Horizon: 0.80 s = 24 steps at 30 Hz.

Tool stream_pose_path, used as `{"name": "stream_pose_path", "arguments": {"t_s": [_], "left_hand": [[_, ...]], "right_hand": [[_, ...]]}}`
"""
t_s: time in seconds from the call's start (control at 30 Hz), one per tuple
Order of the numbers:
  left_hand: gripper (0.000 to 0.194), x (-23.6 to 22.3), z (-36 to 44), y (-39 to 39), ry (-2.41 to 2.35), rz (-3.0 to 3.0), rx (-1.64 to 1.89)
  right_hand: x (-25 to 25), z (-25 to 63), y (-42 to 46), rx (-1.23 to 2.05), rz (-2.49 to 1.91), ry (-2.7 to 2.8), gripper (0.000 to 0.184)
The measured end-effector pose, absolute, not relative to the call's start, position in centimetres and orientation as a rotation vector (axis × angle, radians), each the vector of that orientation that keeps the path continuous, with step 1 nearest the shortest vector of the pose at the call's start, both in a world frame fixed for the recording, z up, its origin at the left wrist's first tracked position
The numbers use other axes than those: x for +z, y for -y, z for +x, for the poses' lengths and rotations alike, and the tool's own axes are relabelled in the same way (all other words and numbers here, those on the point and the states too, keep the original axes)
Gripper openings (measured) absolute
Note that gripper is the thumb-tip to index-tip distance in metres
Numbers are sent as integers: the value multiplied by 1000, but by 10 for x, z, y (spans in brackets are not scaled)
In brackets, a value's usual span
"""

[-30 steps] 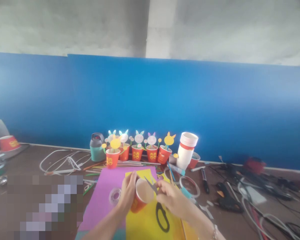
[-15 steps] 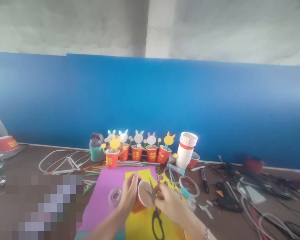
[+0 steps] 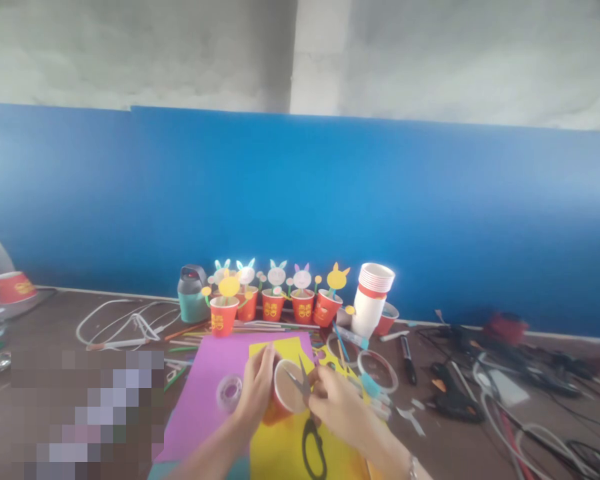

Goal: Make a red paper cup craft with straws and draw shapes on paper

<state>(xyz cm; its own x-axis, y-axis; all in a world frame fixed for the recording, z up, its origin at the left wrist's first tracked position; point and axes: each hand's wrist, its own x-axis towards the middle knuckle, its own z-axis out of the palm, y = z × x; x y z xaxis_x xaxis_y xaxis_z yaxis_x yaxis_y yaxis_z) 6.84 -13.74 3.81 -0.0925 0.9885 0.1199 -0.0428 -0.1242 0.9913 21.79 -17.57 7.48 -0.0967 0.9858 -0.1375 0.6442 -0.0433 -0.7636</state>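
Note:
My left hand (image 3: 259,379) is wrapped round the left side of a red paper cup (image 3: 276,408), whose open mouth is tilted toward me. In my right hand (image 3: 331,399) is a pair of scissors (image 3: 314,448) with dark handles, gripped near the pivot. The blades are spread, one reaching over the cup's mouth and the other pointing up beside its rim. Under the cup lies a yellow sheet (image 3: 280,460), on top of a purple sheet (image 3: 200,407). A roll of clear tape (image 3: 229,393) rests left of my left hand.
Behind stand several red cups (image 3: 273,305) with paper animal heads, a tall stack of white cups (image 3: 370,307) and a teal bottle (image 3: 192,300). To the right are a marker (image 3: 408,360), a glue gun (image 3: 455,399) and tangled cables (image 3: 495,413). A blue panel (image 3: 300,200) closes off the back.
Almost nothing differs. Both hands keep their hold on the cup and the scissors, and the whole view has shifted very slightly.

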Motion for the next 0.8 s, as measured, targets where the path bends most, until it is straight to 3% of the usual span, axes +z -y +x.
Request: {"name": "stream_pose_path", "arguments": {"t_s": [0.63, 0.8], "left_hand": [[36, 27, 68, 149, -1057, 1547, 1406], [36, 23, 70, 148, -1154, 1550, 1428]], "right_hand": [[72, 214, 174, 1283, -1658, 1463, 14], [71, 208, 177, 1016, -1753, 1572, 16]]}}
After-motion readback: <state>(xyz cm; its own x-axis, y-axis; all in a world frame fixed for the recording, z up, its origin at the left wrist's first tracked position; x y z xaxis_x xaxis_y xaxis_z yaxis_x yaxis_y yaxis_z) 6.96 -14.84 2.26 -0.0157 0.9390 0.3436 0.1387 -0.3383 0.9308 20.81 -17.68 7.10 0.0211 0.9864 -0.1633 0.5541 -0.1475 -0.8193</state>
